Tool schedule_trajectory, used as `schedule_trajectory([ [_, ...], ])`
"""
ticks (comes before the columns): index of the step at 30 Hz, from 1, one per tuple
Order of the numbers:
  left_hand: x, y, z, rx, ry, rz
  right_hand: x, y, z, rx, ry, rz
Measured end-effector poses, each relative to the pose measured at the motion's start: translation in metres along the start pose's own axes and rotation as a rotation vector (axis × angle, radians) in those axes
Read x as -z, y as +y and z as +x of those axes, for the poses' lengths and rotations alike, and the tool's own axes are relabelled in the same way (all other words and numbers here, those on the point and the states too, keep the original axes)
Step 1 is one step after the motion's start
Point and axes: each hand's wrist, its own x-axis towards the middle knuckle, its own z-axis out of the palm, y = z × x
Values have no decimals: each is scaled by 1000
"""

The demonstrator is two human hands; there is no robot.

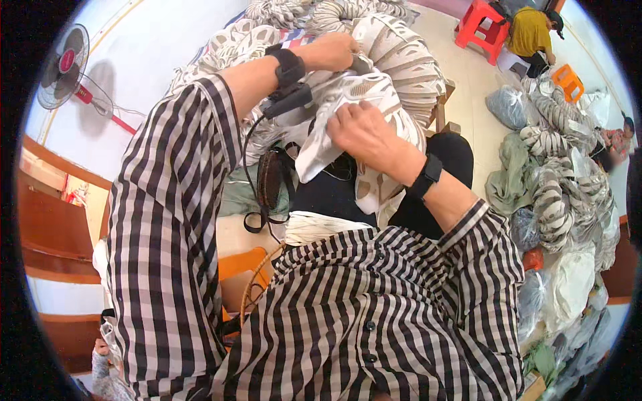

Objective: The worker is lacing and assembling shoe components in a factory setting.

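- White patterned shoe upper sits over the lap, top of a long stacked row
- Right hand pinches its edge; left hand presses the stack, fingers hidden
- Judging by bundled piles on the floor, much is done, this row unfinished

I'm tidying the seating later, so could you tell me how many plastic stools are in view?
3: a red stool at the top, a small orange stool near the seated person at the upper right, and an orange stool partly hidden beside the striped shirt. Others may be hidden.
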Motion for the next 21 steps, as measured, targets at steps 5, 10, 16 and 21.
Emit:
schedule_trajectory([
  [5,11,38,29,-134,-110,187,2,-5,1,166,3,40],
  [10,-3,38,21,-255,-16,186,-8,32,13,41,-76,252],
  [16,-3,13,-6,-210,-40,73,-11,49,9,-274,6,524],
  [21,-13,15,-14,-208,65,65,-7,44,-43,-378,300,370],
])
